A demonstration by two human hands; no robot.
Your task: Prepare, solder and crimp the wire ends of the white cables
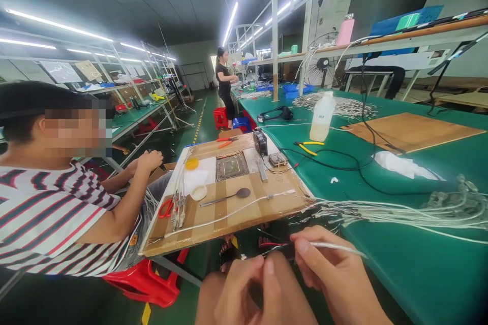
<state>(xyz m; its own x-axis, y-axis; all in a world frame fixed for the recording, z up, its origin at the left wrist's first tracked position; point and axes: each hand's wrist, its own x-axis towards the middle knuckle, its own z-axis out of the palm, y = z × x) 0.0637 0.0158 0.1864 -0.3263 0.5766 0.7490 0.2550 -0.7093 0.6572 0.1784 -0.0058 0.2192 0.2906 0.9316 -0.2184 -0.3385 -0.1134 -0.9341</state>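
My right hand pinches a thin white-sheathed cable near its end, where red and dark wire tips stick out to the left. My left hand is curled close beside it at the bottom middle, its thumb and fingers together near the wire tips; whether it touches them I cannot tell. Both hands hover over my knees, just below the edge of the green table. A bundle of similar pale cables lies on the table to the right.
A cardboard work board carries a spoon, red scissors, a small cup and a grey device. A person in a striped shirt sits at left on a red stool. A white bottle, yellow pliers and a wooden panel stand further back.
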